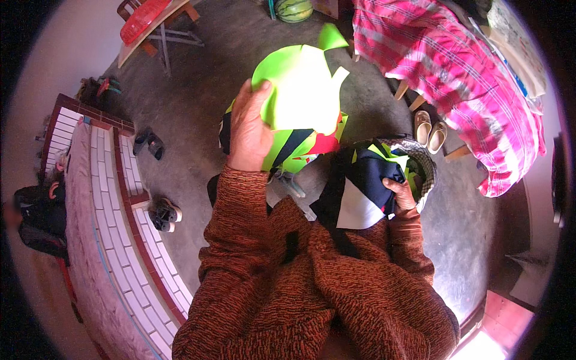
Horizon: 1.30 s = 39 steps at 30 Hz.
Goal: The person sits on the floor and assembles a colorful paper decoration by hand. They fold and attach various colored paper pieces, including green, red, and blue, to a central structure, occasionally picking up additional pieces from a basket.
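My left hand (249,126) is raised in front of me, pinching the left edge of a neon yellow-green cloth piece (282,90). Strong light washes out the middle of that piece, and a narrow strip and a pointed flap stick out on its right. Under it lies a heap of cut cloth (291,147) in neon green, navy and red, partly hidden. Lower on the right, my right hand (401,195) is closed around navy cloth pieces (366,174), with a white piece (359,207) hanging among them. These pieces lie against a container with a checkered rim (427,171).
At the right a bed or table is draped in a pink plaid cloth (438,72), with pale shoes (422,127) beside it. Dark shoes (165,215) stand by the white-tiled ledge (114,198) on the left. Farther off are a watermelon (294,10) and a small table (153,30).
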Motion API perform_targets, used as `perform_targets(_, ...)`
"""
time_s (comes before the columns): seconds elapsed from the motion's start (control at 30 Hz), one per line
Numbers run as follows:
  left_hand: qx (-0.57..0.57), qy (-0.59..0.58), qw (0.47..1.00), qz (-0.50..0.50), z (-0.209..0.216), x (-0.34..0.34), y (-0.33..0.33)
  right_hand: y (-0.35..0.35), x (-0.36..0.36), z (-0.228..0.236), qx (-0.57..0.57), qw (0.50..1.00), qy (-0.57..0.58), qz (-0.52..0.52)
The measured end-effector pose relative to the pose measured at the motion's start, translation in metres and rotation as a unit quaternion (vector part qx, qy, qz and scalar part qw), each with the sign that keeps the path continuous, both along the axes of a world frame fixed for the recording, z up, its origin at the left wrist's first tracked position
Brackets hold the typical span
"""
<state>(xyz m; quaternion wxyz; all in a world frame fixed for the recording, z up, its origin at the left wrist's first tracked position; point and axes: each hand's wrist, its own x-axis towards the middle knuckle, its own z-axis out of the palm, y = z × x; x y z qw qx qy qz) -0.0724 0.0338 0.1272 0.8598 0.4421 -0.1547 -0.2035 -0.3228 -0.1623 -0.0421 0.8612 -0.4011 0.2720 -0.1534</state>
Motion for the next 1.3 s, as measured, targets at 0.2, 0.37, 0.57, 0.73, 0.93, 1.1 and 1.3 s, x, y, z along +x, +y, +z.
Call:
perform_targets(0.2,0.246,0.053,0.966,0.056,-0.113,0.030,0.048,-0.002,0.000,-0.008,-0.002,1.000,-0.004,0.006)
perform_targets(0.37,0.243,0.005,0.967,0.073,-0.116,0.023,0.055,0.001,0.001,0.003,-0.010,1.000,0.002,-0.007)
perform_targets(0.57,0.422,-0.214,0.850,0.233,-0.140,0.038,0.068,-0.002,0.000,-0.010,0.000,1.000,0.002,-0.001)
perform_targets(0.73,0.531,-0.503,0.626,0.270,-0.106,0.011,0.046,-0.001,0.002,-0.007,0.003,1.000,-0.003,-0.001)
perform_targets(0.93,0.579,-0.593,0.549,0.108,-0.139,-0.002,0.027,-0.005,-0.005,-0.009,-0.037,0.999,0.017,0.012)
perform_targets(1.1,0.608,-0.588,0.521,0.109,-0.142,-0.002,0.031,-0.001,0.003,-0.005,-0.029,0.999,0.021,0.017)
perform_targets(1.3,0.554,-0.578,0.589,0.112,-0.122,-0.026,0.012,0.001,-0.001,0.003,0.006,1.000,-0.016,0.008)
